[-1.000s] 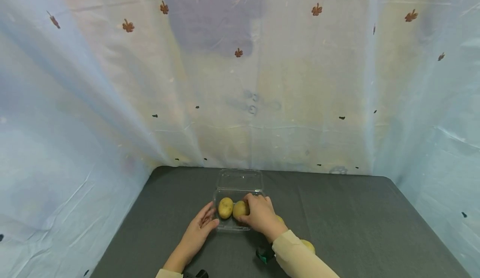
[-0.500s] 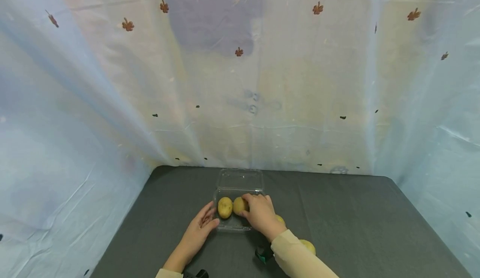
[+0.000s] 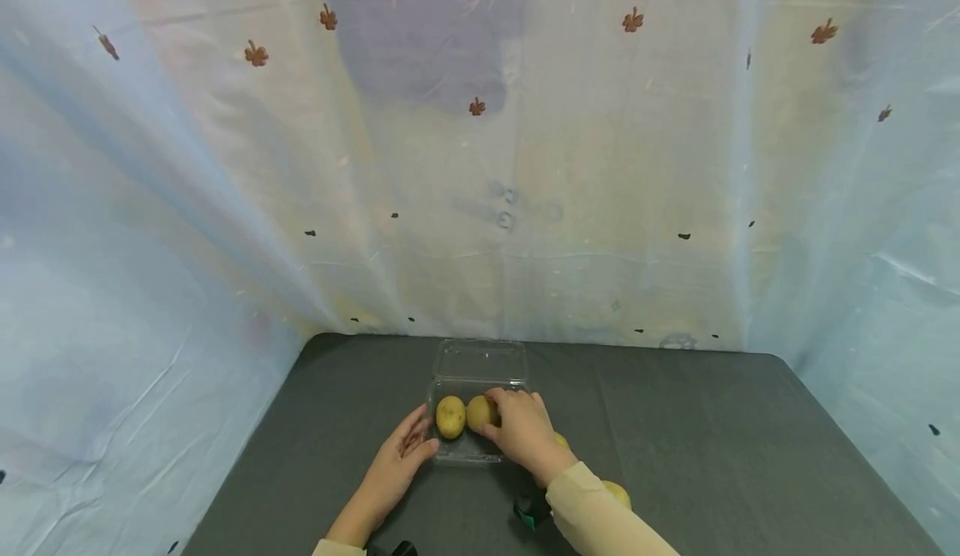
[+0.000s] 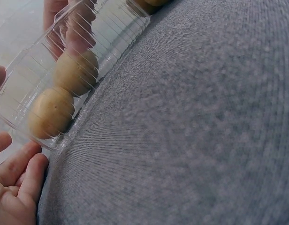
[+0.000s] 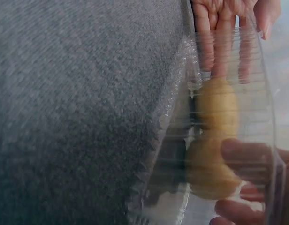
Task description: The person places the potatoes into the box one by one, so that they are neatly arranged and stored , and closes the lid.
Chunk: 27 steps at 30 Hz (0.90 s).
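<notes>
A clear plastic clamshell container (image 3: 468, 458) stands on the dark grey table with its lid (image 3: 482, 362) flipped back. Two potatoes sit side by side in it: a left potato (image 3: 451, 417) and a right potato (image 3: 481, 413). My right hand (image 3: 525, 431) reaches into the container and grips the right potato between thumb and fingers. Against the container's left wall rests my left hand (image 3: 396, 460), fingers extended. Through the ribbed wall, the left wrist view shows the left potato (image 4: 51, 112) next to the held potato (image 4: 76, 71). The right wrist view shows my right thumb (image 5: 247, 157) on the potato.
A potato (image 3: 561, 439) is partly hidden behind my right wrist. Another potato (image 3: 617, 492) lies nearer, beside the right sleeve. A black item with a green patch (image 3: 527, 514) shows under the right wrist. A patterned plastic sheet (image 3: 570, 164) hangs behind the table (image 3: 712, 448).
The right potato shifts very slightly and the right thumb moves a little along it. Both hands otherwise keep their places, and the left hand stays at the container's wall.
</notes>
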### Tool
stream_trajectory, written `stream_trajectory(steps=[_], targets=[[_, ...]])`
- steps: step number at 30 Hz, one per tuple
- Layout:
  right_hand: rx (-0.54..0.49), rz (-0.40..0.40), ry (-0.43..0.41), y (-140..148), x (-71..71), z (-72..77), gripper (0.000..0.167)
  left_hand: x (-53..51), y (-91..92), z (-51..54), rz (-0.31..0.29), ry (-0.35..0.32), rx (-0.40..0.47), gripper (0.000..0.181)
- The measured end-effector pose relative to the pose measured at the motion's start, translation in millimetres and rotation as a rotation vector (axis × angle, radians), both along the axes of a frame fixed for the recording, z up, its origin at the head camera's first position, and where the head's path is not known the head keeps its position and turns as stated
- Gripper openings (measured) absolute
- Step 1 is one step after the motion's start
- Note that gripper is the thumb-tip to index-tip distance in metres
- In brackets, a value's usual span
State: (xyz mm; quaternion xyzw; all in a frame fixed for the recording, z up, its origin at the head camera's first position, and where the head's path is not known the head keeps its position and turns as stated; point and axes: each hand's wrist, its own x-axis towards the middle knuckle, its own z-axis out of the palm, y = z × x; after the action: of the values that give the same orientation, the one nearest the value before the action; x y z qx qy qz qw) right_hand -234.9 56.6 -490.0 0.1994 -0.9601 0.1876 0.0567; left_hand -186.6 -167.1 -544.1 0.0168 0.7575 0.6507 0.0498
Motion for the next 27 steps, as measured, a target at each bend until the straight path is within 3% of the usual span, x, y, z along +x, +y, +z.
stream_trajectory(steps=[9, 18, 27], targets=[[-0.187, 0.028, -0.038, 22, 9.4, 17.3, 0.052, 0.9, -0.5, -0.9, -0.001, 0.014, 0.008, 0.066], [-0.227, -0.003, -0.045, 59, 19.6, 27.0, 0.056, 0.2, -1.7, -1.9, 0.008, 0.011, -0.015, 0.068], [-0.222, -0.05, -0.09, 93, 26.0, 20.4, 0.056, 0.0, -1.4, -1.8, 0.008, 0.007, -0.017, 0.069]])
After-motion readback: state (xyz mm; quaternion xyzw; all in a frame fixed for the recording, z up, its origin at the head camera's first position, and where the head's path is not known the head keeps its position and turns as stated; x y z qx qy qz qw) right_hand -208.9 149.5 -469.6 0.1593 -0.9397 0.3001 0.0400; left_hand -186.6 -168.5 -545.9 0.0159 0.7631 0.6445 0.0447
